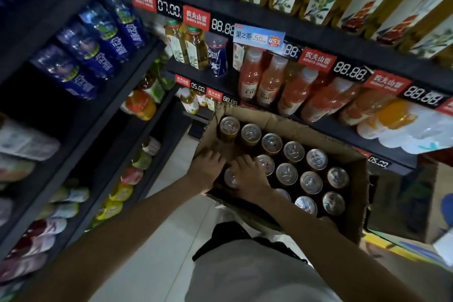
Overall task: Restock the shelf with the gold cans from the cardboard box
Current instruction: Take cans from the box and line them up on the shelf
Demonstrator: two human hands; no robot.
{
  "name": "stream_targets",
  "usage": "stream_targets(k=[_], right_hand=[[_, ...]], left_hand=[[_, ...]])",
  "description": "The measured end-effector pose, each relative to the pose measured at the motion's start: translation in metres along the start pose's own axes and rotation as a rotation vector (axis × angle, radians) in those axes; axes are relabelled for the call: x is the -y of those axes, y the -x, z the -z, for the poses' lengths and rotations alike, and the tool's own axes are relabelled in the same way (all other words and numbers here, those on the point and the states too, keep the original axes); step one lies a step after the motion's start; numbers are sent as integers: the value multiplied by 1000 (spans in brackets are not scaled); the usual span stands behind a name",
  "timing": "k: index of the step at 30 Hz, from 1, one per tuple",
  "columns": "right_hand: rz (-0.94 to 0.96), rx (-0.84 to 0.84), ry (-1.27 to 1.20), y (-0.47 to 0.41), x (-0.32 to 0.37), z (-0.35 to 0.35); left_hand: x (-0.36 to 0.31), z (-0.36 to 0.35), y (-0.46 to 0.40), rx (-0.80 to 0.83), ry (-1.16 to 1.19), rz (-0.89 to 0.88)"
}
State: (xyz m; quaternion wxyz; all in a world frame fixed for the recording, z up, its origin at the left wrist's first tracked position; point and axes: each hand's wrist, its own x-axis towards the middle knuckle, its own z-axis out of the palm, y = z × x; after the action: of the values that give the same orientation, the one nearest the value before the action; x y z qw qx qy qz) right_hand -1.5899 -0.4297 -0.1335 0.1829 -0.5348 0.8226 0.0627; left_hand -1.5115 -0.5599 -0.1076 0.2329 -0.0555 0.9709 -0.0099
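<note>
1. Head view, nearest the camera: two bare forearms are stretched forward over a pale garment, both reaching into the cardboard box.
2. The left hand is laid at the box's near-left corner, fingers spread and bent over the cardboard edge; whether anything is grasped cannot be told.
3. The right hand is placed just beside it, fingers curled down among the can tops; whether a can is actually gripped cannot be told.
4. The box is held open at the top, flaps raised, and is filled with upright gold cans in rows, silver lids with pull tabs facing up. One can top is seen between the two hands.
5. The box is positioned against the front edge of a dark shelf.
6. On that shelf, orange juice bottles are lined up; yellow-green tea bottles are stood further left.
7. Red labels and digital price tags are fixed along the shelf edges.
8. On the left rack, blue water bottles are stocked.
</note>
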Motion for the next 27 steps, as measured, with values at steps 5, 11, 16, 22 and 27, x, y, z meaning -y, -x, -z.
stream_targets(k=[5, 11, 16, 22, 27], right_hand=[[-47, -7, 1, -5, -1, -3], [-85, -237, -388, 18, -10, 21], [-338, -356, -849, 58, -40, 68], [-398, -414, -1653, 93, -73, 117], [-363, -510, -1788, 114, -86, 146]], left_hand=[[0, -1, -10, 59, -146, 11], [6, 6, -2, 33, -110, -65], [28, 55, 29, -113, 530, -51], [23, 112, 46, -358, 1360, -14], [2, 151, 37, -523, 1481, -67]])
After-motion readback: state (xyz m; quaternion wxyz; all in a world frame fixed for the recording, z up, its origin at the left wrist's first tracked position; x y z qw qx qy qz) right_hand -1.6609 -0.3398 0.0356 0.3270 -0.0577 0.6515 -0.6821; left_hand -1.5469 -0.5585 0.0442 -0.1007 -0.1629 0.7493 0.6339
